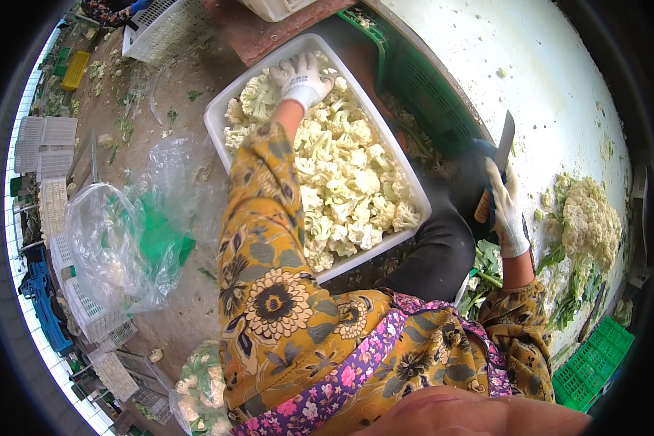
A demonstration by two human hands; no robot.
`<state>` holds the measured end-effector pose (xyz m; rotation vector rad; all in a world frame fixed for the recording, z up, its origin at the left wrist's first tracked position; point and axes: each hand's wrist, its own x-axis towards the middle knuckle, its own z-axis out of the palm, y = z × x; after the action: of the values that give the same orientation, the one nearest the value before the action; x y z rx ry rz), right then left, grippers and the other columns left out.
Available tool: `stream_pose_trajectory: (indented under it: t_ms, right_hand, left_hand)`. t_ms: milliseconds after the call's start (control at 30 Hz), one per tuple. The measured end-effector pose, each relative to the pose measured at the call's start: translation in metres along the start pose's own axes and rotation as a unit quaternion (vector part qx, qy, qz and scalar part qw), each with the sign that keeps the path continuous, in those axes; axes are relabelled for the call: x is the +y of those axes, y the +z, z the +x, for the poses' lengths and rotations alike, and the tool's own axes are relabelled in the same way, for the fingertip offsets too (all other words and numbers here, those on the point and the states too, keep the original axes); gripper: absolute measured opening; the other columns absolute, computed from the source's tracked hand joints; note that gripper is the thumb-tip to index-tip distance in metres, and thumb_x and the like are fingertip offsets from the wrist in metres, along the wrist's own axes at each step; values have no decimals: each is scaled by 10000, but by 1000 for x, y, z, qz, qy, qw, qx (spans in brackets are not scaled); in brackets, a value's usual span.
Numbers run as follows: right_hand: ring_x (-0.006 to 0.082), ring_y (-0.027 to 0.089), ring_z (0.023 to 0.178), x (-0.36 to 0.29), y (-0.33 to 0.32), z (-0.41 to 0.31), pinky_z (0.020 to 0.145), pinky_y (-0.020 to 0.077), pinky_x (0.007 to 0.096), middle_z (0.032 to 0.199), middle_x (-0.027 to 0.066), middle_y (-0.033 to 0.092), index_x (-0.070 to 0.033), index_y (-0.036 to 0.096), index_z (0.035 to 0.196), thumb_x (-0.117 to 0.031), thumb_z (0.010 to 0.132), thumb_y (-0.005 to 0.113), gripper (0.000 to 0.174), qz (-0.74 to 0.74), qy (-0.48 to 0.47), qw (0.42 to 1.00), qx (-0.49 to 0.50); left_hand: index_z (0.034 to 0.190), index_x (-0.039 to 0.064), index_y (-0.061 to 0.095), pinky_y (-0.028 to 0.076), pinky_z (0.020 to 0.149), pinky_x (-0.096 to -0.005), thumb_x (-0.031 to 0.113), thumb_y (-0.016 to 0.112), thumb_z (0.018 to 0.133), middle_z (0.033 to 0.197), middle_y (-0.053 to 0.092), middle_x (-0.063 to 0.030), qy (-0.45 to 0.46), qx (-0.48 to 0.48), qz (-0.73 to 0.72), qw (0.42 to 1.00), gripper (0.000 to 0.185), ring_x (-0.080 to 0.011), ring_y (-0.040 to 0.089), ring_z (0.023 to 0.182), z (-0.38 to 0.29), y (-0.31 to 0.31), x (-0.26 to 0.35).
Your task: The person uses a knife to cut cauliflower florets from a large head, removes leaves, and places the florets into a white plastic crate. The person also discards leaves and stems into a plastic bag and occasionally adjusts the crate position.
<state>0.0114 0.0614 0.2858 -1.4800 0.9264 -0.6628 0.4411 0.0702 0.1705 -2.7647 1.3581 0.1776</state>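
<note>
A white plastic tub [419, 191] full of cut cauliflower florets [338, 169] stands before me. My left hand [303, 79], in a white glove, lies on the florets near the tub's far end, its fingers spread. Beside it at the left is a larger cauliflower piece [259, 98]. To the right of the tub, my right hand [506, 204], also gloved, holds a knife [506, 139] with a wooden handle, the blade pointing away from me. The fingers partly cover the handle. A cauliflower head [591, 220] with leaves lies on the white work surface farther right.
Green crates [430, 90] stand between the tub and the white work surface [528, 71]. A clear plastic bag [109, 245] lies on the littered floor at the left, with several crates beyond. Another person's blue-gloved hand [140, 5] is by a white crate [166, 30] at top left.
</note>
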Motion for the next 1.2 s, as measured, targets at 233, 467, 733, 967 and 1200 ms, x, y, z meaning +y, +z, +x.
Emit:
stream_pose_trajectory:
  t_ms: [233,467,733,967,1200]
  right_hand:
    - [244,595,1188,12,-40,-54,970,508,379,1348,154,582,42,516,1350,-156,1044,469,368,4,29,999,31]
    - [165,632,1051,14,-56,-122,902,528,335,1219,96,635,19,485,1382,-144,1043,498,376,128,50,989,46]
    - [62,575,744,72,-84,-225,616,464,240,934,7,649,-99,509,1410,-277,1025,515,425,-6,191,973,127]
    - [71,561,641,123,-205,-191,537,473,235,896,36,658,-69,540,1250,-292,1007,563,331,135,174,930,294]
    - [79,576,663,134,-232,-109,576,503,245,934,47,663,-64,550,1270,-304,1018,540,348,99,158,966,180]
  left_hand:
    - [1580,256,240,38,1191,-608,607,484,913,1662,99,-128,45,44,25,998,793,-487,85,1492,-125,-18,-69]
    - [1548,156,326,220,1191,-513,487,574,902,1586,261,-246,122,8,-89,988,767,-497,243,1440,-75,29,-121]
    - [1551,104,316,139,1220,-440,487,526,989,1631,209,-165,72,-60,-224,970,712,-310,162,1515,-140,36,-132]
    - [1528,-5,294,281,1190,-412,222,432,1061,1570,327,-135,284,-218,-607,709,538,-282,323,1447,-211,-71,138]
    - [1538,43,306,371,1134,-378,145,494,1041,1556,364,-133,356,-367,-548,662,541,-252,466,1351,-218,-51,352]
